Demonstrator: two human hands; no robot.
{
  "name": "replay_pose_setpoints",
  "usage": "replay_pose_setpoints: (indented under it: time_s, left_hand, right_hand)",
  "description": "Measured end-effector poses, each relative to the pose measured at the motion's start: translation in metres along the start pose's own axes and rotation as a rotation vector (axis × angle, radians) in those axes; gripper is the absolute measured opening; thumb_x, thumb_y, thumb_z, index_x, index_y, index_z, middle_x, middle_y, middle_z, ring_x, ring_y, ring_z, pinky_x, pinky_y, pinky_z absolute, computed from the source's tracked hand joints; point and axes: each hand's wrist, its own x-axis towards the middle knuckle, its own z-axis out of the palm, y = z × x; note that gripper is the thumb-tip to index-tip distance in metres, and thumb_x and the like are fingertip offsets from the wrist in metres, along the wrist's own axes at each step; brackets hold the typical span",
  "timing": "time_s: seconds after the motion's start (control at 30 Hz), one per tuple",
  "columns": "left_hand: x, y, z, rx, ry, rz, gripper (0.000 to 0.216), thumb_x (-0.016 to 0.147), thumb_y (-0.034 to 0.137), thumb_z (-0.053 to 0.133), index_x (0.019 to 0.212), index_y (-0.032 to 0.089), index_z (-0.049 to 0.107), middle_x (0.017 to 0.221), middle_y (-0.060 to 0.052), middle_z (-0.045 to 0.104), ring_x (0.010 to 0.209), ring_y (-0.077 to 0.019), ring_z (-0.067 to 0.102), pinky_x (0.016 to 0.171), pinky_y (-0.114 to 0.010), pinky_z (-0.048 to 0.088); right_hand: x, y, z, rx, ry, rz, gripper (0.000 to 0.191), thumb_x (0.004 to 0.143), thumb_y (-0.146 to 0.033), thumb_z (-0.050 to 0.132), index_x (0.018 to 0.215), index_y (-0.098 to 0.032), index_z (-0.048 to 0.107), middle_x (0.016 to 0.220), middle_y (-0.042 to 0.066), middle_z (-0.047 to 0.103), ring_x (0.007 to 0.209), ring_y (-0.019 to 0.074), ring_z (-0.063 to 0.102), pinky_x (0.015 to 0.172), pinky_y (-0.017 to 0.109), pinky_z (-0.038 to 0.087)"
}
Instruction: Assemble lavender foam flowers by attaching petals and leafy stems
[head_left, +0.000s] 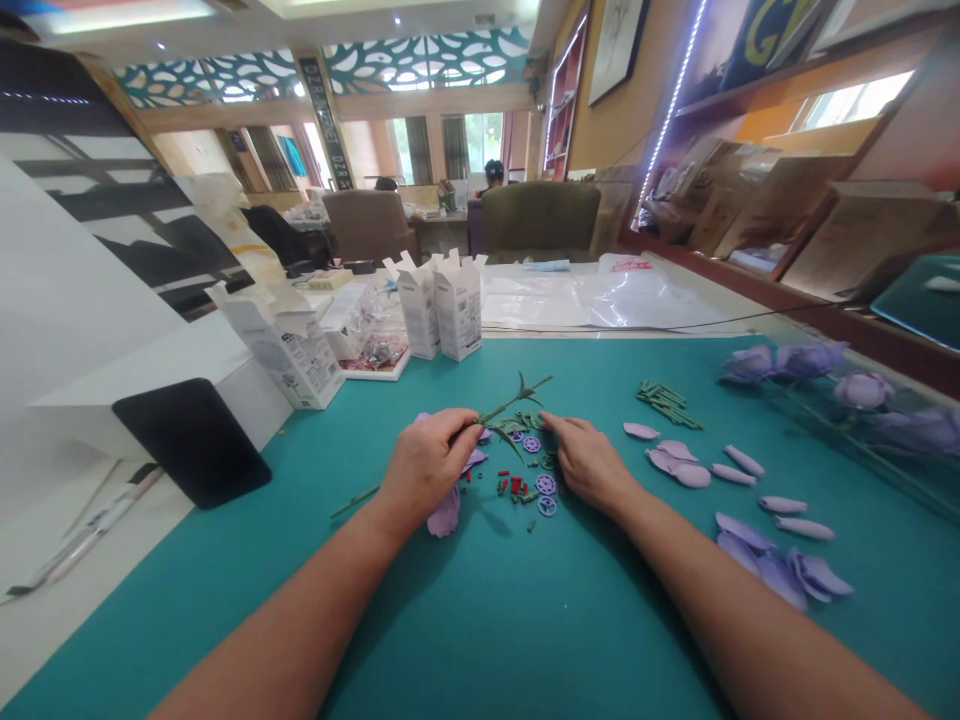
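Observation:
My left hand (431, 465) is shut around a green plastic flower stem (517, 400), which has pointed leaves and sticks out on both sides of my fist. A lilac foam petal (444, 512) lies under that hand. My right hand (589, 460) rests on the teal mat (525, 620), its fingertips close to the stem's leaves and seeming to hold nothing. Between my hands lie small red and green brick parts (517, 487) and purple toothed wheels (546, 505). To the right are green rods (667, 404), loose lilac petals (675, 462) and assembled lilac flowers (862, 390).
Several white cardboard boxes (439, 305) stand along the mat's far edge, beside a white tray (375, 355) of bagged parts. A black slab (191, 442) leans at the left. Clear plastic sheeting (600, 300) lies beyond. A seated person (491, 178) is far back.

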Motion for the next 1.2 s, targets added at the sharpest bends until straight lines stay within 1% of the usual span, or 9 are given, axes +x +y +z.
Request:
replay_pose_setpoints:
  time_s: [0.17,0.27,0.5,0.67,0.77,0.9,1.07,1.13,1.2]
  left_hand:
    - [0.000,0.000,0.000,-0.004,-0.001,0.009,0.022,0.088,0.029,0.047,0.087,0.020,0.066,0.083,-0.002,0.072,0.074,-0.0158,0.063,0.065,-0.025,0.043]
    - [-0.001,-0.001,0.001,-0.011,0.000,0.011,0.022,0.088,0.029,0.047,0.087,0.019,0.066,0.083,-0.002,0.072,0.075,-0.0158,0.063,0.066,-0.025,0.044]
    - [-0.001,-0.001,0.002,-0.005,-0.019,-0.005,0.023,0.088,0.030,0.046,0.090,0.020,0.067,0.087,-0.002,0.072,0.078,-0.0166,0.064,0.069,-0.025,0.045]
    - [-0.001,-0.001,0.003,0.011,-0.035,0.003,0.023,0.087,0.030,0.047,0.089,0.020,0.067,0.082,-0.002,0.071,0.074,-0.0164,0.063,0.067,-0.025,0.044]
    - [-0.001,-0.001,0.003,0.012,-0.053,0.007,0.023,0.088,0.030,0.046,0.089,0.020,0.068,0.081,-0.001,0.072,0.073,-0.0161,0.063,0.066,-0.025,0.043]
    - [-0.001,-0.002,0.005,0.015,-0.089,-0.005,0.024,0.088,0.030,0.046,0.090,0.020,0.068,0.085,-0.001,0.073,0.075,-0.0163,0.064,0.067,-0.025,0.043]
    - [-0.001,-0.003,0.006,0.019,-0.109,-0.010,0.024,0.089,0.031,0.047,0.093,0.021,0.068,0.090,-0.001,0.073,0.080,-0.0171,0.064,0.069,-0.026,0.043]
    - [-0.001,-0.002,0.006,0.018,-0.113,-0.017,0.024,0.089,0.031,0.047,0.094,0.021,0.068,0.090,-0.001,0.073,0.080,-0.0172,0.064,0.070,-0.026,0.043]
    - [-0.001,-0.002,0.005,0.017,-0.120,-0.020,0.024,0.089,0.030,0.047,0.095,0.021,0.068,0.091,-0.001,0.073,0.081,-0.0173,0.064,0.070,-0.026,0.044]
  right_hand:
    - [-0.002,0.001,-0.009,-0.075,-0.023,0.082,0.045,0.086,-0.011,0.037,0.126,-0.018,0.054,0.114,0.011,0.066,0.100,0.0272,0.057,0.082,0.038,0.041]
    - [-0.002,0.004,-0.009,-0.127,-0.011,0.080,0.036,0.089,-0.016,0.038,0.119,-0.017,0.059,0.108,0.012,0.067,0.095,0.0269,0.057,0.080,0.036,0.039]
    - [0.002,0.010,-0.010,-0.198,-0.065,0.053,0.027,0.089,-0.016,0.043,0.101,-0.019,0.068,0.100,0.010,0.065,0.091,0.0219,0.055,0.078,0.030,0.038]
    - [0.002,0.009,-0.016,-0.268,-0.097,0.068,0.021,0.087,-0.016,0.047,0.092,-0.018,0.067,0.092,0.009,0.064,0.085,0.0209,0.057,0.072,0.028,0.036]
    - [0.001,0.008,-0.020,-0.311,-0.109,0.067,0.022,0.085,-0.013,0.046,0.093,-0.017,0.065,0.090,0.010,0.064,0.083,0.0205,0.057,0.069,0.028,0.035]
    - [-0.002,0.007,-0.021,-0.344,-0.115,0.053,0.029,0.081,-0.009,0.044,0.102,-0.016,0.063,0.092,0.011,0.064,0.084,0.0212,0.057,0.070,0.029,0.034]
    - [-0.004,0.005,-0.019,-0.378,-0.112,0.060,0.050,0.079,-0.010,0.043,0.129,-0.018,0.050,0.097,0.011,0.062,0.086,0.0236,0.055,0.068,0.030,0.032]
    - [-0.003,0.005,-0.018,-0.388,-0.134,0.061,0.049,0.080,-0.011,0.042,0.127,-0.020,0.051,0.095,0.011,0.062,0.085,0.0237,0.054,0.068,0.031,0.031]
    - [-0.003,0.006,-0.018,-0.390,-0.153,0.062,0.038,0.081,-0.012,0.043,0.115,-0.019,0.058,0.093,0.011,0.061,0.083,0.0230,0.053,0.068,0.030,0.030]
